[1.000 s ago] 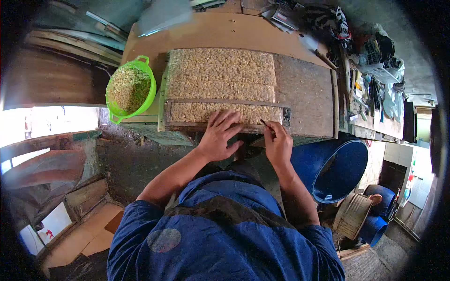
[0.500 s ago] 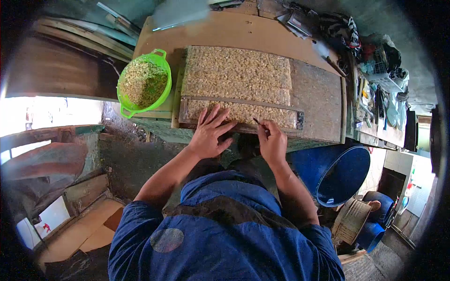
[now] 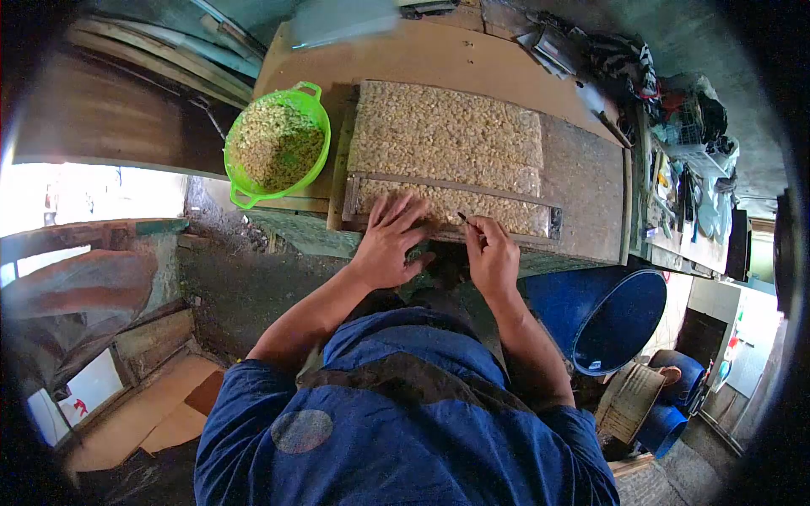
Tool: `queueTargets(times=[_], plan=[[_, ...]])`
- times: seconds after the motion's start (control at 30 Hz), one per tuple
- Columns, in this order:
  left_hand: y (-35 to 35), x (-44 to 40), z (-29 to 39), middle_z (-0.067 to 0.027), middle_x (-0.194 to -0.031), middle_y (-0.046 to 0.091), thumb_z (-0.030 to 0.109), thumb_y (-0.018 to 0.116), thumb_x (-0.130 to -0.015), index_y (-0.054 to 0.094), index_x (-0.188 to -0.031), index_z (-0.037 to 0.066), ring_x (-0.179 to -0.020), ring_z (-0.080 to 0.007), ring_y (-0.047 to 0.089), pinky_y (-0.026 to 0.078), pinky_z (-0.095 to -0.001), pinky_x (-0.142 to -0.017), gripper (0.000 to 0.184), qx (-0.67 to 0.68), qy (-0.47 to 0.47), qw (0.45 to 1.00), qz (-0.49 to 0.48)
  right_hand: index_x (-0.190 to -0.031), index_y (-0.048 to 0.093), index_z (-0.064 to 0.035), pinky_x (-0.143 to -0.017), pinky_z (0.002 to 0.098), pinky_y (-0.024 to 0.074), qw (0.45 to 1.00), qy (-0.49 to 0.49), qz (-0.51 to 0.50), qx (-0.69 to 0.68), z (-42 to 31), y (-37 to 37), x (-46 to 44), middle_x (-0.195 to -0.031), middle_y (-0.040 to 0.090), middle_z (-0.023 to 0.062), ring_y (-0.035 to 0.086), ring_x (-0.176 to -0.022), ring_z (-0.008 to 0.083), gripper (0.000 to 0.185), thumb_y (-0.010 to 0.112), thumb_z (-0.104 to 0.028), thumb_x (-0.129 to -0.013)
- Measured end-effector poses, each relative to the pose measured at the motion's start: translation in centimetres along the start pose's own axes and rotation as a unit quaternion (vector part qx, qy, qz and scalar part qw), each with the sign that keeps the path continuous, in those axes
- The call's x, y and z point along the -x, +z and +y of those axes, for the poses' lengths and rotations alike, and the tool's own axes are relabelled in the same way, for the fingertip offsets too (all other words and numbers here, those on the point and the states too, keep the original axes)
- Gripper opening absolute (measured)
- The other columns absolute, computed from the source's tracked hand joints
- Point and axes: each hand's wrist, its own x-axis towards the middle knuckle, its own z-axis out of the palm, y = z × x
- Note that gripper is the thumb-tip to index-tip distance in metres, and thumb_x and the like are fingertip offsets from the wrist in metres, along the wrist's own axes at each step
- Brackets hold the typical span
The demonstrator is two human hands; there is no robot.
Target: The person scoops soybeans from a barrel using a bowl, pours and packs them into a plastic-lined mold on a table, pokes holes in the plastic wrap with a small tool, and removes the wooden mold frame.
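Observation:
A pale slab of small nut or grain pieces point(image 3: 447, 135), seemingly under clear film, lies on a worn wooden board point(image 3: 582, 169). Across its near strip runs a narrow, dark-edged rectangular frame point(image 3: 456, 186). My left hand point(image 3: 386, 249) rests with spread fingers on the near left part of this strip, fingertips slightly blurred. Close to the strip's near edge, my right hand point(image 3: 494, 260) pinches a small, thin dark tool point(image 3: 461, 217) between thumb and forefinger; its exact kind is unclear. Left of the board stands a green two-handled plastic basin point(image 3: 253, 191) holding loose pale pieces.
The brown worktable point(image 3: 413, 51) extends behind the board. A large blue barrel point(image 3: 620, 320) stands below the bench at right. Bags and tools crowd a side shelf point(image 3: 688, 244). Planks point(image 3: 160, 63) lie at the far left.
The view has shifted, so the bench and basin appear farther right. Relative to the slab, my right hand with the dark tool has moved slightly left. My left hand stays on the strip.

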Motion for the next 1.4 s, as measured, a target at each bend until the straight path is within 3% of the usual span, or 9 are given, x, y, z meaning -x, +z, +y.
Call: queueTargets(times=[0.23, 0.3, 0.63, 0.77, 0.87, 0.93, 1.07, 1.23, 1.4], plan=[[-1.5, 1.8, -1.1, -0.0114, -0.15, 0.042, 0.036, 0.069, -0.081, 0.067, -0.122, 0.013, -0.146, -0.0329, 0.028, 0.011, -0.0578, -0.118, 0.047, -0.017, -0.026, 0.999, 0.014, -0.098, 0.067, -0.0052, -0.065, 0.0406, 0.0536, 0.999, 0.03, -0.033, -0.029, -1.0, 1.9, 0.0, -0.087, 0.069, 0.0153, 0.068, -0.075, 0.0337, 0.013, 0.069, -0.013, -0.088], [-1.5, 1.9, -1.4, -0.0122, -0.15, 0.043, 0.036, 0.069, -0.081, 0.067, -0.121, 0.013, -0.145, -0.0329, 0.029, 0.011, -0.0576, -0.119, 0.047, -0.01, -0.024, 1.0, 0.017, -0.102, 0.068, -0.0039, -0.062, 0.0362, 0.0537, 0.999, -0.001, -0.052, -0.014, -1.6, 2.4, -0.5, -0.089, 0.07, 0.0164, 0.071, -0.074, 0.0273, 0.014, 0.069, -0.012, -0.09], [-1.3, 2.5, -2.3, -0.0168, -0.148, 0.044, 0.036, 0.07, -0.08, 0.068, -0.115, 0.008, -0.145, -0.0334, 0.03, 0.015, -0.055, -0.119, 0.044, -0.02, -0.021, 1.0, -0.004, -0.101, 0.068, -0.0039, -0.065, 0.0396, 0.0539, 0.997, -0.059, -0.051, 0.019, -2.6, 3.8, -0.9, -0.09, 0.069, 0.0168, 0.069, -0.075, 0.0314, 0.014, 0.068, -0.009, -0.088], [-1.4, 2.9, -2.5, -0.0167, -0.148, 0.044, 0.036, 0.07, -0.08, 0.068, -0.113, 0.008, -0.145, -0.0333, 0.03, 0.015, -0.0553, -0.119, 0.043, 0.011, -0.012, 0.999, 0.039, -0.097, 0.066, -0.0053, -0.065, 0.0435, 0.0532, 0.999, -0.03, -0.041, 0.004, -3.3, 3.4, -0.6, -0.088, 0.068, 0.015, 0.067, -0.077, 0.0363, 0.011, 0.068, -0.013, -0.089], [-2.3, 3.5, -2.6, -0.0159, -0.148, 0.044, 0.037, 0.069, -0.081, 0.069, -0.114, 0.009, -0.144, -0.0333, 0.031, 0.015, -0.0559, -0.118, 0.044, -0.001, -0.039, 0.998, 0.043, -0.096, 0.066, -0.0052, -0.065, 0.0429, 0.0533, 0.999, -0.029, -0.041, -0.009, -3.4, 3.7, -0.6, -0.087, 0.068, 0.0148, 0.067, -0.077, 0.0357, 0.01, 0.068, -0.012, -0.089], [-2.2, 3.9, -3.0, -0.0148, -0.148, 0.044, 0.037, 0.069, -0.081, 0.069, -0.116, 0.01, -0.144, -0.0334, 0.032, 0.015, -0.0566, -0.118, 0.044, -0.03, -0.049, 0.998, 0.031, -0.1, 0.067, -0.0029, -0.062, 0.0366, 0.0541, 0.997, -0.055, -0.058, -0.002, -3.7, 4.3, -0.9, -0.088, 0.07, 0.0155, 0.07, -0.071, 0.0271, 0.014, 0.07, -0.009, -0.088], [-1.8, 4.1, -3.1, -0.014, -0.148, 0.045, 0.036, 0.068, -0.081, 0.067, -0.122, 0.013, -0.143, -0.0331, 0.034, 0.015, -0.0568, -0.118, 0.047, -0.017, -0.051, 0.997, 0.049, -0.099, 0.067, -0.0027, -0.063, 0.0378, 0.0539, 0.996, -0.052, -0.073, -0.02, -4.2, 5.5, -1.2, -0.086, 0.07, 0.016, 0.07, -0.073, 0.0291, 0.013, 0.07, -0.009, -0.088], [-2.3, 4.0, -2.9, -0.0117, -0.147, 0.048, 0.033, 0.069, -0.08, 0.063, -0.128, 0.018, -0.142, -0.0325, 0.036, 0.017, -0.0591, -0.117, 0.051, 0.005, -0.056, 0.997, 0.05, -0.099, 0.067, -0.005, -0.066, 0.0405, 0.0533, 0.991, -0.052, -0.102, 0.075, -5.1, 5.9, -1.4, -0.09, 0.07, 0.0147, 0.069, -0.077, 0.0324, 0.012, 0.068, -0.009, -0.088], [-2.1, 4.3, -3.3, -0.0121, -0.148, 0.046, 0.035, 0.068, -0.079, 0.062, -0.13, 0.018, -0.142, -0.0331, 0.037, 0.018, -0.0593, -0.116, 0.054, 0.0, -0.058, 0.997, 0.051, -0.101, 0.068, -0.0058, -0.064, 0.038, 0.0535, 0.995, -0.08, -0.063, 0.023, -4.8, 5.6, -1.0, -0.091, 0.071, 0.0138, 0.069, -0.073, 0.0289, 0.013, 0.068, -0.01, -0.089]])
